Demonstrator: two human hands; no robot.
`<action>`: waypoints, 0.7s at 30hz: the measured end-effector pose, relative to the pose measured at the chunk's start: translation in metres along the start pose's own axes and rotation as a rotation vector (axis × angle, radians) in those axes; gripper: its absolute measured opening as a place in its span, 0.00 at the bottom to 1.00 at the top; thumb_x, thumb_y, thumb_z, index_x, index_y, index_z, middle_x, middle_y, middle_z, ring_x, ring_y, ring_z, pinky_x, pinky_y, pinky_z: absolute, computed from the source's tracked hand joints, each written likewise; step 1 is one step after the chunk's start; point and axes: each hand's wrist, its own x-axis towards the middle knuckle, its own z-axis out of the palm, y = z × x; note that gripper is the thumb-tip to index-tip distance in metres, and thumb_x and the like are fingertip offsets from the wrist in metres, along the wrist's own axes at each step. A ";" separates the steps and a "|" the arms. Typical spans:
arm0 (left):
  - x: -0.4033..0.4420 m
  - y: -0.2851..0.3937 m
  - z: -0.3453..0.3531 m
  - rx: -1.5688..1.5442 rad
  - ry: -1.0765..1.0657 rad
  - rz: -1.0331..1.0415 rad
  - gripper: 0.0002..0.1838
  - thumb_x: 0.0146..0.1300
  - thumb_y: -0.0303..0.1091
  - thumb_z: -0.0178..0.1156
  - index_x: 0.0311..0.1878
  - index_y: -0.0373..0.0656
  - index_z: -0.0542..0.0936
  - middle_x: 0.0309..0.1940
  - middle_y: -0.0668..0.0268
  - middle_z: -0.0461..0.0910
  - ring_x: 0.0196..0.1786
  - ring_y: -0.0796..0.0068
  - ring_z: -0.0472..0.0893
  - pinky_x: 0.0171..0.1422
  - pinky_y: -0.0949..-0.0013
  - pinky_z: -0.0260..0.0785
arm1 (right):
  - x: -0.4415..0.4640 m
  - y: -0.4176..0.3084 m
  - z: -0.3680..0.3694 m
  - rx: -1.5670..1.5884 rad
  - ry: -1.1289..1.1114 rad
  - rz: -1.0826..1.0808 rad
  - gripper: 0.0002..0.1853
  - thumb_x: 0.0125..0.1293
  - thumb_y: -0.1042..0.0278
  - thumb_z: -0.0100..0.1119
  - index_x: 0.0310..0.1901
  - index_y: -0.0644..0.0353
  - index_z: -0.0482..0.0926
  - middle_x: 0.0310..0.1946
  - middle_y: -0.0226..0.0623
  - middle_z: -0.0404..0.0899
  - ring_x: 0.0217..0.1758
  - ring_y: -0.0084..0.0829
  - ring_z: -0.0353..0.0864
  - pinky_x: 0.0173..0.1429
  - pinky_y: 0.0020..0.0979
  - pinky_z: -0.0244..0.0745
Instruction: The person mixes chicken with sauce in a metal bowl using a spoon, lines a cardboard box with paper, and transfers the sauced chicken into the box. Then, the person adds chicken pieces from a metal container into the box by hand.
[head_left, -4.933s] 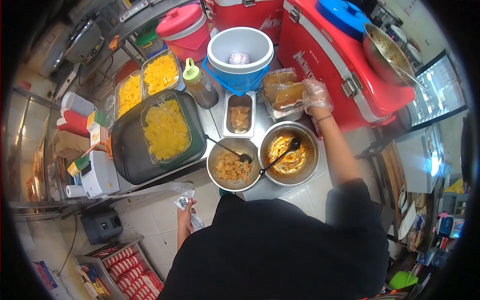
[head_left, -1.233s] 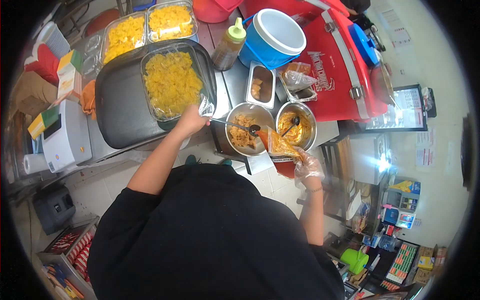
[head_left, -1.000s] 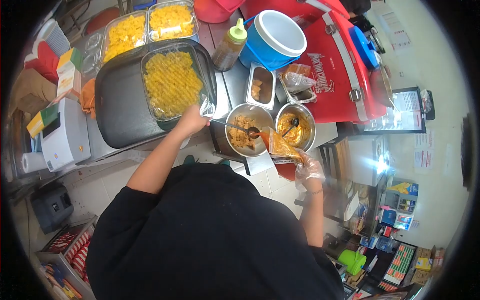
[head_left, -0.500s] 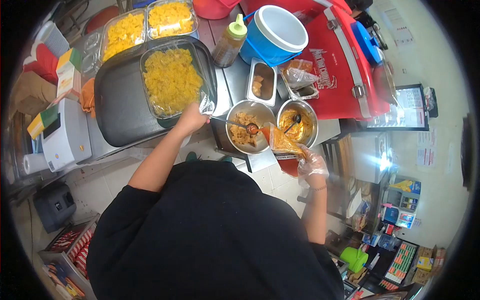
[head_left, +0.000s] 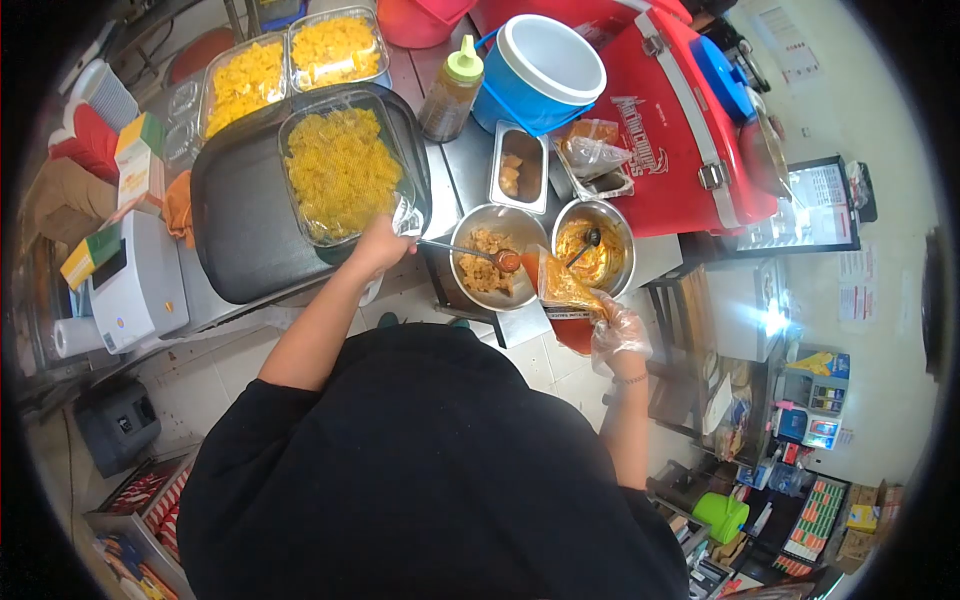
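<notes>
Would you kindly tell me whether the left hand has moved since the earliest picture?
Yes: the left hand moved up in view, from below the tray to its lower-right corner.

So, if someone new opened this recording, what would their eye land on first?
Probably the big red cooler at the upper right and the bright yellow food in a clear container on the dark tray at left. Next, mid-view, the left hand holds a black spoon with reddish sauce over a steel bowl, while the gloved right hand holds a bag of orange sauce beside it.
</notes>
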 end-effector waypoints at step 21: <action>-0.037 0.044 -0.006 0.606 0.096 0.842 0.07 0.44 0.28 0.61 0.28 0.40 0.75 0.25 0.56 0.77 0.29 0.55 0.77 0.33 0.60 0.68 | -0.010 0.026 0.030 0.342 0.160 0.016 0.19 0.56 0.80 0.48 0.50 0.62 0.76 0.39 0.42 0.80 0.42 0.32 0.79 0.49 0.29 0.72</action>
